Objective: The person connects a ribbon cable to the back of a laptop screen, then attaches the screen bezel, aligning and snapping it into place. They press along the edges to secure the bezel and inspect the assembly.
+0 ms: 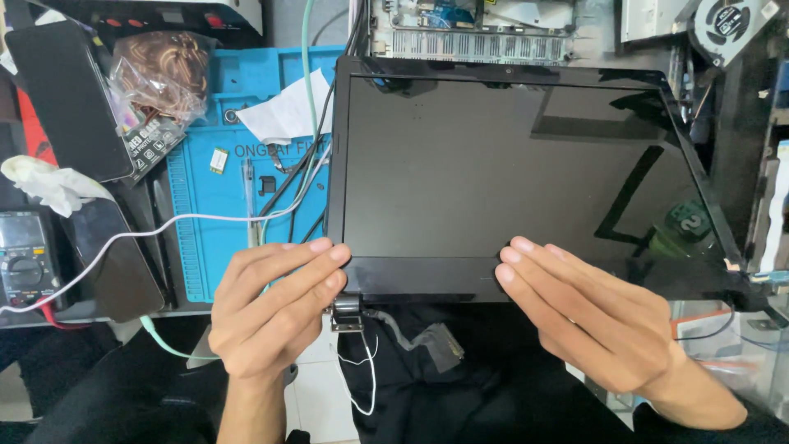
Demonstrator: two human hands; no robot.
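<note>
A black laptop screen assembly (501, 173) lies face up across the bench, its glossy panel dark. My left hand (271, 316) presses its fingertips on the lower left corner of the bezel, just above the bare metal hinge (347, 312). My right hand (592, 316) rests flat, fingertips on the lower bezel near its middle. A flat display cable (427, 341) and thin white wires (366, 378) hang from the bottom edge over my lap. Neither hand grips anything.
A blue repair mat (205, 205) lies to the left with a paper scrap (288, 111), cables and a small card. Further left are a multimeter (25, 259), two phones, a bag of parts (156, 78). Circuit boards and a fan (727, 20) sit behind.
</note>
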